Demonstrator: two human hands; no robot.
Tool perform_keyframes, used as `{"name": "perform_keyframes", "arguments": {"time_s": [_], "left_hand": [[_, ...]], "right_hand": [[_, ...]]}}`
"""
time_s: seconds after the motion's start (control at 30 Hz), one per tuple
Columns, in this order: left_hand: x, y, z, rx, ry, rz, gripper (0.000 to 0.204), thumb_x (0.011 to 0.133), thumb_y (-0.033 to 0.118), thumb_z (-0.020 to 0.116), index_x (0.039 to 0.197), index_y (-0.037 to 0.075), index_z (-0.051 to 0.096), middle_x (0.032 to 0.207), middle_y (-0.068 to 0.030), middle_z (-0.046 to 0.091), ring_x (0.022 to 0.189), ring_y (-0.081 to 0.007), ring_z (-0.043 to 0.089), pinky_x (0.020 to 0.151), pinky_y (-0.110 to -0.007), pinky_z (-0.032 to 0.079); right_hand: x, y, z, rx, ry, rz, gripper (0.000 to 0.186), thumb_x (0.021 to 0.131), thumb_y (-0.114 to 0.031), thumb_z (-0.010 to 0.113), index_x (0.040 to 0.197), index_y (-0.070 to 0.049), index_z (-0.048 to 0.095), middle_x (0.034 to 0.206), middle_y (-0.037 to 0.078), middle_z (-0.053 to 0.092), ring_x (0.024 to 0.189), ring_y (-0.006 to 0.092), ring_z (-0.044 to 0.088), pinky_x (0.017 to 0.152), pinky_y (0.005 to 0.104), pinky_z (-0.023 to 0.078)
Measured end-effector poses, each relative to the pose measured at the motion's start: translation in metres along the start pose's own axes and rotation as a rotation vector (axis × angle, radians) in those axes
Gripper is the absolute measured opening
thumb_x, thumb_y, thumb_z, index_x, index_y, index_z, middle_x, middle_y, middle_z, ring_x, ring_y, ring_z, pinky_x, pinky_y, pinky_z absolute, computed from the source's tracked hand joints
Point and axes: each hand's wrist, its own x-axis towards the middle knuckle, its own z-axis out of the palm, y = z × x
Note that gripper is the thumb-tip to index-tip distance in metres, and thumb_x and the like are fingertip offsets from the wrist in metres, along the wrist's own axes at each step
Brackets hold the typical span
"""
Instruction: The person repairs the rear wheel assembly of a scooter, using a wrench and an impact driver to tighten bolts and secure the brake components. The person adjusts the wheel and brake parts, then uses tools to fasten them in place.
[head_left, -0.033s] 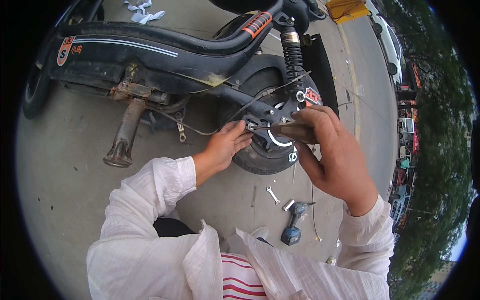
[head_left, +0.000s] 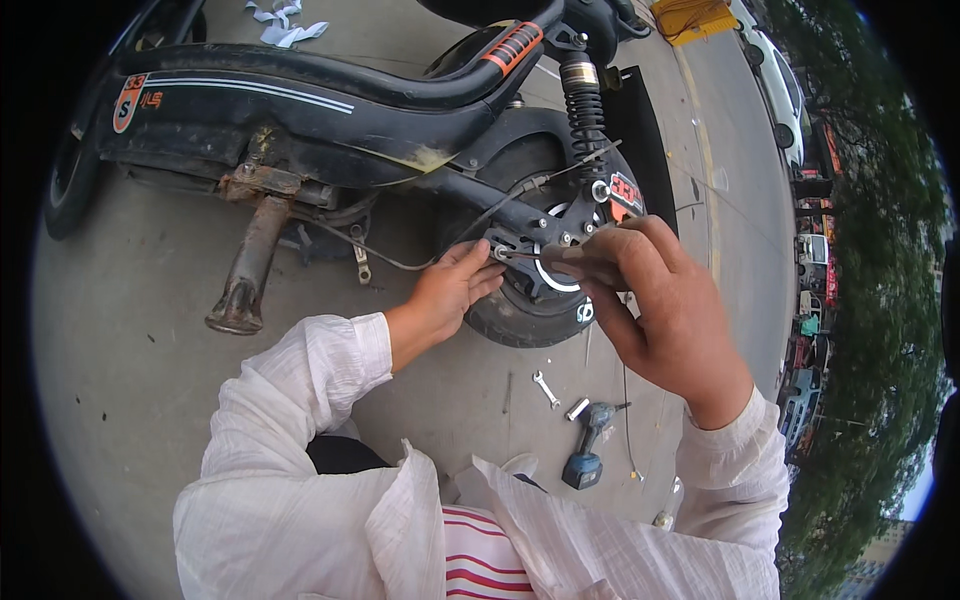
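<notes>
A black scooter (head_left: 310, 130) spans the upper view, its rear wheel (head_left: 515, 325) near the centre and a spring shock (head_left: 585, 125) above that wheel. My left hand (head_left: 445, 300) has thumb and fingers closed on a small metal fitting (head_left: 503, 250) at the wheel's bracket. My right hand (head_left: 665, 320) grips the dark handle of a tool (head_left: 565, 262), a screwdriver by its look, whose thin shaft points at the fitting. A cable (head_left: 400, 262) runs toward my left hand. The exact contact at the tool's tip is too small to make out.
A rusty metal stand (head_left: 255, 270) juts from the scooter. A wrench (head_left: 545, 390), silver socket (head_left: 578, 408) and cordless drill (head_left: 585, 460) lie on the concrete below. A yellow box (head_left: 685, 18), white strips (head_left: 285, 25), parked vehicles (head_left: 775, 85) and trees sit farther off.
My right hand and the tool's handle have shifted very slightly, the fingers turning a little. My left hand and the scooter look the same.
</notes>
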Motion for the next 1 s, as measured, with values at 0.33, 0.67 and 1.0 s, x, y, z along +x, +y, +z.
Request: {"name": "perform_keyframes", "arguments": {"time_s": [0.33,0.67,1.0], "left_hand": [[-0.0007,0.0002,0.0019,-0.005,0.001,-0.001,0.036,0.096,0.033,0.058,0.119,0.005,0.051,0.116,-0.0077,0.059,0.112,-0.0198,0.055,0.098,-0.034,0.044],[-0.0027,0.0017,0.0022,-0.020,0.021,-0.008,0.034,0.095,0.032,0.059,0.118,0.007,0.052,0.115,-0.0062,0.059,0.110,-0.0191,0.056,0.096,-0.033,0.045],[-0.0040,0.0036,0.0021,-0.025,0.022,-0.013,0.034,0.095,0.032,0.059,0.116,0.007,0.052,0.114,-0.0069,0.059,0.109,-0.0190,0.056,0.095,-0.033,0.045]], "right_hand": [[0.0001,-0.0014,-0.0150,-0.208,-0.218,-0.010,0.041,0.079,-0.024,0.073,0.109,-0.007,0.052,0.079,0.007,0.061,0.067,0.0274,0.064,0.055,0.0331,0.048],[-0.0005,-0.0016,-0.0107,-0.158,-0.273,0.194,0.034,0.084,-0.021,0.067,0.110,-0.007,0.050,0.085,0.011,0.062,0.071,0.0295,0.065,0.057,0.0345,0.049],[0.0032,-0.0004,-0.0065,-0.078,-0.116,0.205,0.030,0.083,-0.028,0.069,0.099,-0.008,0.054,0.078,0.009,0.062,0.066,0.0306,0.064,0.054,0.0373,0.047]]}}
